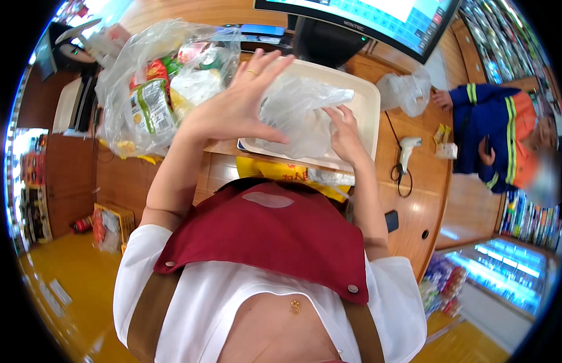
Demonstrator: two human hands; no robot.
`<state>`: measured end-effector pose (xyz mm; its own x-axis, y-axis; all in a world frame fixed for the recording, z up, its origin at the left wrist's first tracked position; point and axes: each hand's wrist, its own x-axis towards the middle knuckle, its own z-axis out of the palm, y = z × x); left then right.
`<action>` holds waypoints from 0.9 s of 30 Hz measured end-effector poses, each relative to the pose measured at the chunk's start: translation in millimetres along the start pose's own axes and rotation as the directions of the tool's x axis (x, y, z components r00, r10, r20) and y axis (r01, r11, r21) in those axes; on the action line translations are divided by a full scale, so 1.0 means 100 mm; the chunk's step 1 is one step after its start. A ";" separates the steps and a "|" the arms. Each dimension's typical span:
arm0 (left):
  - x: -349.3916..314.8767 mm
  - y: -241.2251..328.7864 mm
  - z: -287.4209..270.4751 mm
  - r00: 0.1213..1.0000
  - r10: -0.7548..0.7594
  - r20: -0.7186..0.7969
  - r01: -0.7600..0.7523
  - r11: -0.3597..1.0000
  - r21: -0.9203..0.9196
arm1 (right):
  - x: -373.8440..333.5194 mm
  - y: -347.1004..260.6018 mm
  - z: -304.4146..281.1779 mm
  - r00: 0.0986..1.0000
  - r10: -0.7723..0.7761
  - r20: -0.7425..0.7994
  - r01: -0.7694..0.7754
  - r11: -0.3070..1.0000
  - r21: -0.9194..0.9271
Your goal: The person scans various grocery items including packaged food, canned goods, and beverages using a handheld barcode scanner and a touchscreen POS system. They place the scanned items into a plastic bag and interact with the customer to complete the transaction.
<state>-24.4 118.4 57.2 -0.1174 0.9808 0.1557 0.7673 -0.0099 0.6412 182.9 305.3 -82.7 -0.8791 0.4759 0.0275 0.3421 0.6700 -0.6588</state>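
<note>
A thin, translucent plastic bag lies crumpled in a cream-coloured tray on the counter before me. My left hand is spread wide over the tray's left side, thumb and fingers far apart, with nothing held in it. At the bag's right side is my right hand, its fingers reaching forward against the plastic and slightly apart; its thumb is hidden. Left of the tray, behind my left forearm, stands a large clear bag filled with packaged goods, among them a green-and-white packet.
A monitor rises behind the tray. To the right are another clear plastic bag, a corded handheld scanner and a dark phone. Across the counter stands a person in a blue-and-orange jacket. A yellow bag hangs below the tray.
</note>
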 end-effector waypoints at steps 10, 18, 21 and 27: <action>0.37 -0.27 0.44 0.997 0.041 -0.063 -0.053 0.975 -0.216 | 0.06 -0.22 0.12 0.989 -0.010 -0.146 -0.034 0.955 -0.294; 0.49 -0.25 0.45 0.993 -0.111 0.038 0.099 0.621 -0.777 | 0.12 0.01 -0.02 0.967 0.110 -0.228 -0.221 0.806 -0.549; 0.52 -0.26 0.47 0.984 -0.178 -0.020 0.105 0.666 -0.739 | -0.06 -0.20 -0.57 0.928 0.105 -0.357 -0.154 0.981 -0.114; 0.61 0.09 0.46 0.953 -0.199 0.227 0.275 0.883 -0.381 | -0.31 -0.55 -0.96 0.752 -0.266 -0.603 0.413 0.903 0.117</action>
<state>4.1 186.9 37.7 -0.1216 0.9812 -0.1497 0.4051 0.1868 0.8950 223.4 308.3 25.2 -0.5521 0.5233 0.6491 -0.0932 0.7349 -0.6717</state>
